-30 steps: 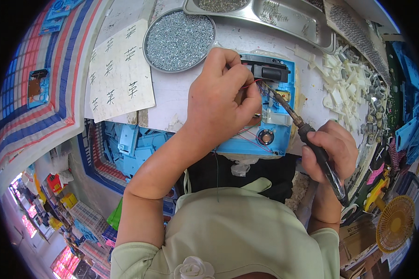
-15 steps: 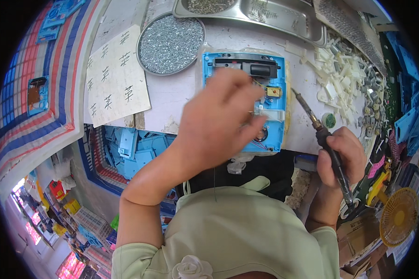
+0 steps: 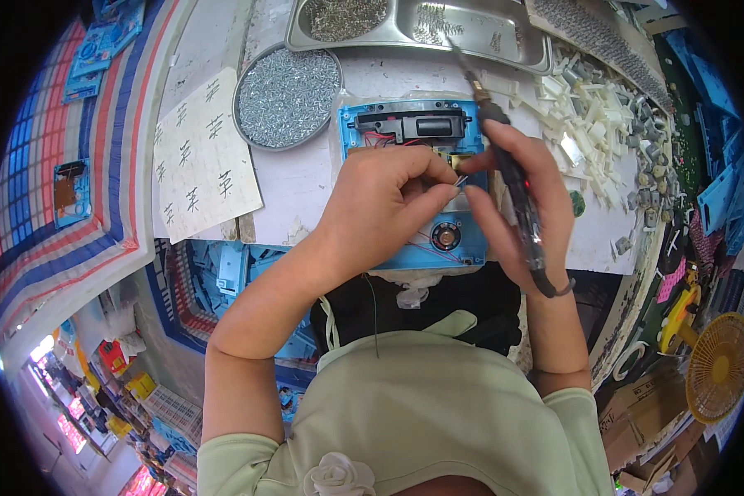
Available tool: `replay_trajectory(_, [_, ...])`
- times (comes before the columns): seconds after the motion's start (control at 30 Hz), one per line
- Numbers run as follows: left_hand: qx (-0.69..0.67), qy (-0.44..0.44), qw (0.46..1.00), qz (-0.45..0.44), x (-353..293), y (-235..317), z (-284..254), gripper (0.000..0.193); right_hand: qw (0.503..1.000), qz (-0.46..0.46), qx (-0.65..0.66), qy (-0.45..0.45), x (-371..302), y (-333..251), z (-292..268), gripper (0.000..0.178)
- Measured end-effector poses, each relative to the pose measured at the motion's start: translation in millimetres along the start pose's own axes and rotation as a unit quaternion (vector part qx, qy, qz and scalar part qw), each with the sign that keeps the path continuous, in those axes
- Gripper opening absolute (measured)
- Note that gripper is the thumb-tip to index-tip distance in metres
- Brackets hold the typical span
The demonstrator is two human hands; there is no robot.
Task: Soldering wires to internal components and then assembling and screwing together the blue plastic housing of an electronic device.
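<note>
A blue plastic housing (image 3: 476, 240) lies on the worktable in front of me. It holds a black module (image 3: 438, 126), red wires and a round speaker (image 3: 446, 237). Over its middle, my left hand (image 3: 380, 198) pinches a small, thin silvery piece (image 3: 461, 179), too small to name. In my right hand (image 3: 537, 186) is a black-handled soldering iron (image 3: 517, 182), its metal tip pointing up and away from the housing. My right thumb and fingertips come close to the pinched piece; whether they touch it I cannot tell. Both hands hide the housing's middle, including most of a yellow part.
A round dish of screws (image 3: 288, 95) and a metal tray (image 3: 471, 37) with small metal parts stand at the back. White plastic pieces (image 3: 591, 124) lie heaped on the right, beside grey parts. A handwritten paper (image 3: 207, 157) lies left; a yellow fan (image 3: 719, 368) is lower right.
My right hand has brought the soldering iron left and upward, over the housing's right edge. The left hand, blurred before, now pinches the small piece with thumb and finger.
</note>
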State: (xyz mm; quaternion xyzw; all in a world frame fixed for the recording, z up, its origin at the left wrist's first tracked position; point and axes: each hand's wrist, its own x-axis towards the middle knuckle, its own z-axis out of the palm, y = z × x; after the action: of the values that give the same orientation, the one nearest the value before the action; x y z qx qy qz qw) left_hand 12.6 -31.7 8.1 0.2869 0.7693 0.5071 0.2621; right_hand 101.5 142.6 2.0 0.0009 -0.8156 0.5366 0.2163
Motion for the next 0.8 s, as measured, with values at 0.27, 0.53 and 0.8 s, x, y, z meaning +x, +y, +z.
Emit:
replay_trajectory(0.27, [0.01,0.009,0.999,0.039,-1,-2,-1,0.005,0.997,-0.013,-0.079,-0.014,-15,2,-1,0.056])
replay_trajectory(0.53, [0.166,-0.042,0.962,0.214,-10,-11,-6,0.02,0.988,0.024,0.137,0.06,-53,-5,-80,0.024])
replay_trajectory(0.8, [0.195,-0.043,0.953,0.229,-12,-13,-2,0.024,0.99,-0.047,0.114,-0.067,-40,6,-63,0.016])
